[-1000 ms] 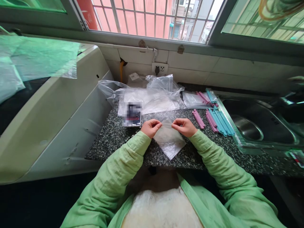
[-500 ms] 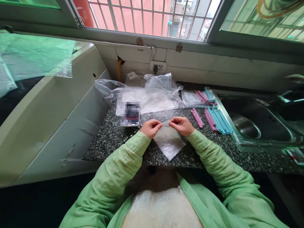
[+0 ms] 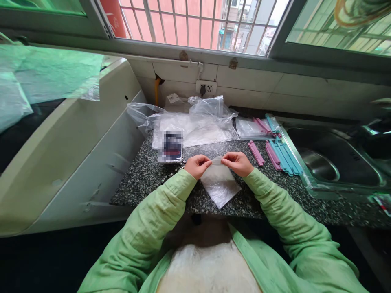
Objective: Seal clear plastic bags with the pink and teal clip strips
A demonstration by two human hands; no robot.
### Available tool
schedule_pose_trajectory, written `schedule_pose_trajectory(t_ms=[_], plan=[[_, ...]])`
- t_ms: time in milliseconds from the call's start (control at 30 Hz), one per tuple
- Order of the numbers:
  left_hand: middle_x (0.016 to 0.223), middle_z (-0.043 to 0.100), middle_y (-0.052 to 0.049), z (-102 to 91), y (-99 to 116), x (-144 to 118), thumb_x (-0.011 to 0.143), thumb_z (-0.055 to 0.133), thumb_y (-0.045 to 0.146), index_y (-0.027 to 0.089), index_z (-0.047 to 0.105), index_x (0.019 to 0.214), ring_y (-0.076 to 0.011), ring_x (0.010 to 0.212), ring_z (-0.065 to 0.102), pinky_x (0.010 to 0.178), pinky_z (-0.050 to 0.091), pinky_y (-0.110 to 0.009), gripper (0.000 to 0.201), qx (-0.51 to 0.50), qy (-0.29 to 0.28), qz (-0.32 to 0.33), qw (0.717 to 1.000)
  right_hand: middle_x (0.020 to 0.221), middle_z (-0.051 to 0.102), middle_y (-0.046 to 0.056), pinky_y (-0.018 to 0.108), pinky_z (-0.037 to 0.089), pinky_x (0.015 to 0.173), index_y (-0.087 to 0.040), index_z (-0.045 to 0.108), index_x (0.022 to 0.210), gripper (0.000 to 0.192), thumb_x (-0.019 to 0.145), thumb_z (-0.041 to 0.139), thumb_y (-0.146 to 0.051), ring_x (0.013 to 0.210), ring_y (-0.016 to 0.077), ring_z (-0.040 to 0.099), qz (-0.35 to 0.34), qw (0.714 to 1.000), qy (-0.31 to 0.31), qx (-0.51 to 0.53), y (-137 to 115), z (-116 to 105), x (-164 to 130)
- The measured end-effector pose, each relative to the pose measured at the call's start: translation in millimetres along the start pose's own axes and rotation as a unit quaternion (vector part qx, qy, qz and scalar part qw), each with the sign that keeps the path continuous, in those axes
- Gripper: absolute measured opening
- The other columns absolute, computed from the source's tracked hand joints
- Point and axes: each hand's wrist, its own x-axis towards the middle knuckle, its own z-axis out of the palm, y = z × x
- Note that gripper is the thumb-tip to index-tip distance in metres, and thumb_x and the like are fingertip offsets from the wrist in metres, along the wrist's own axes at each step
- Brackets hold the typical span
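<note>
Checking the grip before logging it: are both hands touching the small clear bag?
Touching. The head view shows the left hand and right hand each pinching the top edge of the small clear bag.

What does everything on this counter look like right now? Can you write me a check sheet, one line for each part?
Surface: speckled granite counter, bare along its front left part.
Job's things: small clear plastic bag, lying on the counter with its top edge lifted.
Clutter: pile of clear bags at the back; blurred dark packet; pink clips and blue clips lying flat near the sink.
Hands: left hand and right hand each pinch the small bag's top edge, fingers closed.
Cables: nothing seen plugged into the wall socket; an orange hose runs down beside it.
Surroundings: barred window above; white appliance on the left.
</note>
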Motion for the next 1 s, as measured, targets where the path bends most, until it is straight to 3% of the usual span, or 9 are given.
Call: schedule_pose_trajectory(t_ms=[333, 500, 1000], plan=[[0.052, 0.054, 0.000, 2.0, 3.2, -1.4, 0.065, 0.055, 0.026, 0.013, 0.058, 0.058, -0.0085, 0.049, 0.046, 0.047, 0.037, -0.020, 0.015, 0.012, -0.008, -0.007, 1.000, 0.057, 0.061, 0.004, 0.021, 0.038, 0.048, -0.012, 0.063, 0.064, 0.023, 0.070, 0.053, -0.032, 0.050, 0.0100, 0.049, -0.015, 0.996, 0.020, -0.086, 1.8, -1.3, -2.2], [0.052, 0.054, 0.000, 2.5, 4.2, -2.2, 0.066, 0.055, 0.026, 0.013, 0.059, 0.058, -0.0086, 0.049, 0.046, 0.047, 0.037, -0.020, 0.015, 0.018, -0.010, -0.006, 1.000, 0.065, 0.065, 0.006, 0.022, 0.042, 0.053, -0.011, 0.065, 0.071, 0.025, 0.071, 0.052, -0.033, 0.056, 0.0121, 0.054, -0.015, 0.997, 0.009, -0.077, 0.4, -2.6, -1.9], [0.055, 0.055, -0.002, 3.1, 3.9, -2.4, 0.066, 0.053, 0.025, 0.012, 0.059, 0.060, -0.0092, 0.051, 0.047, 0.049, 0.038, -0.021, 0.015, 0.044, -0.011, 0.011, 0.999, 0.055, 0.057, 0.001, 0.020, 0.037, 0.048, -0.013, 0.060, 0.061, 0.019, 0.067, 0.057, -0.030, 0.050, 0.0081, 0.046, -0.014, 0.999, 0.046, -0.017, -1.3, 2.3, 0.2]])
